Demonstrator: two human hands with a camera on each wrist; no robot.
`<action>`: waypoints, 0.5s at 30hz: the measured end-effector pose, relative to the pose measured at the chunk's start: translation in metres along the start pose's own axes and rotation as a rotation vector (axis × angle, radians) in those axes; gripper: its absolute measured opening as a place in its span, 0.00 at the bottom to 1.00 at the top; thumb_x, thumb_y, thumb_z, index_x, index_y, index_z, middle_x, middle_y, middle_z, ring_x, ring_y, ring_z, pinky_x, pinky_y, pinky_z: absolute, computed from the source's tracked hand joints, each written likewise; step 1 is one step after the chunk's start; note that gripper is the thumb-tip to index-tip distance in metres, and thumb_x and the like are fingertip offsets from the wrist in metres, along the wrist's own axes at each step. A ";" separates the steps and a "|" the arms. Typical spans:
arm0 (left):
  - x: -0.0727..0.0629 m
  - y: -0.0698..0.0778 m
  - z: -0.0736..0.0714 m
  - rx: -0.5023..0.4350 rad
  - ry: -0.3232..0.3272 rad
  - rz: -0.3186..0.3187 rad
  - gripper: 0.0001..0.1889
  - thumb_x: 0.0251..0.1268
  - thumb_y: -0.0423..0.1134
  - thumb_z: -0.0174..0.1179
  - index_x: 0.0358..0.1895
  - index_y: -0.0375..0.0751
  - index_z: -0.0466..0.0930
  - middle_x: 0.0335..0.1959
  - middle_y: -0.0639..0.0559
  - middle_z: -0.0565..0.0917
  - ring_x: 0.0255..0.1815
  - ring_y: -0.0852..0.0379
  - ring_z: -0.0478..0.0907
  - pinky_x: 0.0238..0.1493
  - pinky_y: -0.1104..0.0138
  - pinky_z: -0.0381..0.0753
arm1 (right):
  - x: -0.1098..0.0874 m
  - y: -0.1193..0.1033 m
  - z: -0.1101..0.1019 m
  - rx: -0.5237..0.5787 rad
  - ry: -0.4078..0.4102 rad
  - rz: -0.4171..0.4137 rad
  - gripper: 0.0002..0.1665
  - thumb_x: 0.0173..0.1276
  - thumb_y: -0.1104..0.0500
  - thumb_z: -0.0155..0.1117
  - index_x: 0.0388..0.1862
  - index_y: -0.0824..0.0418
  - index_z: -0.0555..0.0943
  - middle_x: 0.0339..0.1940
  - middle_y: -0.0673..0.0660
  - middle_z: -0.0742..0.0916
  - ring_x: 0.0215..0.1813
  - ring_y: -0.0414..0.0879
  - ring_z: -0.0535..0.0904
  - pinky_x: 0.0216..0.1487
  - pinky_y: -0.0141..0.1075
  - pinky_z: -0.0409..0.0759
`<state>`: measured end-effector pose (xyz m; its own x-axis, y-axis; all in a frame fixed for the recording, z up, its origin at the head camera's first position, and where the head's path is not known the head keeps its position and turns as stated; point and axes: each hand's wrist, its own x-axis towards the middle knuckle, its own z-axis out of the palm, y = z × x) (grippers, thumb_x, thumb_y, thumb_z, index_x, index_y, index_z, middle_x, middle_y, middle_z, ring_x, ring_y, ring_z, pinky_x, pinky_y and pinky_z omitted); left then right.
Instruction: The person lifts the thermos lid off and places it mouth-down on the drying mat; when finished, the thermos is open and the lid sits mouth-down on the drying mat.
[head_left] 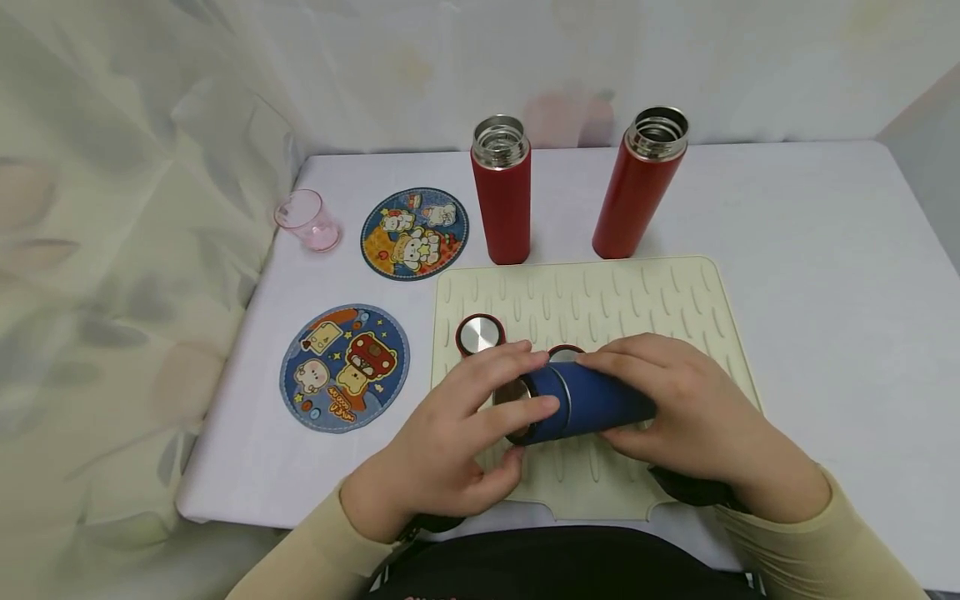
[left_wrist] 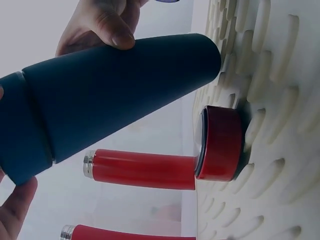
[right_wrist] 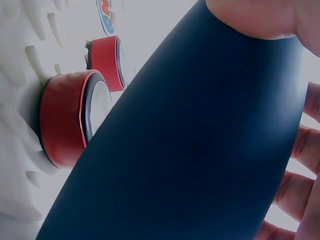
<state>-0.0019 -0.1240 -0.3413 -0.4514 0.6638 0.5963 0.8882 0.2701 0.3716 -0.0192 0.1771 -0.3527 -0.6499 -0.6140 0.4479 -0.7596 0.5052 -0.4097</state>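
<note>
A blue thermos (head_left: 607,404) lies tilted sideways in the air over a cream ridged mat (head_left: 517,292), its capped end toward the left. My right hand (head_left: 686,400) grips the body, thumb on one side and fingers on the other. With thumb and fingers my left hand (head_left: 457,433) holds the lid (head_left: 551,402), which has a shiny metal top; a thin seam line separates it from the body. Two red caps (head_left: 480,334) (right_wrist: 67,120) with silver tops rest on the mat, one partly hidden behind the thermos in the head view.
Two red thermoses (head_left: 504,204) (head_left: 637,196) stand uncapped behind the mat. Left of it lie two round cartoon coasters (head_left: 415,233) (head_left: 330,400), and a small pink glass (head_left: 309,221) stands near the table's left edge. A patterned curtain (head_left: 112,250) hangs along the left and back.
</note>
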 end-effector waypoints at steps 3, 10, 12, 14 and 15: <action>0.001 0.000 -0.001 0.011 0.011 0.022 0.32 0.55 0.32 0.73 0.68 0.43 0.82 0.71 0.36 0.81 0.74 0.39 0.78 0.74 0.48 0.82 | 0.000 0.000 -0.002 -0.001 0.003 0.002 0.48 0.39 0.57 0.95 0.65 0.54 0.88 0.56 0.49 0.91 0.57 0.47 0.88 0.61 0.40 0.82; 0.004 0.002 -0.002 0.066 0.065 -0.180 0.34 0.58 0.55 0.84 0.63 0.41 0.87 0.58 0.44 0.89 0.59 0.48 0.86 0.59 0.55 0.90 | 0.000 0.000 -0.005 -0.010 0.008 -0.012 0.47 0.40 0.57 0.94 0.65 0.54 0.88 0.55 0.50 0.91 0.56 0.47 0.88 0.59 0.42 0.83; 0.003 0.003 -0.002 0.087 0.055 -0.251 0.38 0.63 0.64 0.79 0.66 0.40 0.85 0.58 0.45 0.88 0.60 0.49 0.85 0.59 0.55 0.90 | 0.000 0.000 -0.005 -0.020 0.012 -0.019 0.47 0.40 0.58 0.94 0.65 0.54 0.88 0.55 0.50 0.91 0.55 0.48 0.88 0.58 0.44 0.84; 0.002 0.003 -0.002 0.074 0.026 -0.274 0.41 0.65 0.68 0.75 0.70 0.40 0.81 0.64 0.44 0.85 0.65 0.48 0.82 0.64 0.52 0.88 | 0.000 0.001 -0.005 -0.027 0.018 -0.024 0.47 0.40 0.58 0.93 0.65 0.54 0.88 0.55 0.51 0.91 0.55 0.49 0.88 0.58 0.45 0.85; 0.002 0.002 -0.002 0.060 0.010 -0.261 0.42 0.65 0.67 0.75 0.72 0.41 0.79 0.67 0.42 0.83 0.68 0.46 0.80 0.67 0.51 0.86 | 0.001 0.001 -0.005 -0.032 0.022 -0.028 0.47 0.41 0.58 0.93 0.65 0.54 0.88 0.54 0.51 0.92 0.55 0.49 0.88 0.57 0.46 0.85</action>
<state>-0.0008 -0.1233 -0.3377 -0.6661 0.5596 0.4932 0.7453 0.4722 0.4708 -0.0206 0.1805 -0.3489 -0.6286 -0.6150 0.4760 -0.7776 0.5072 -0.3716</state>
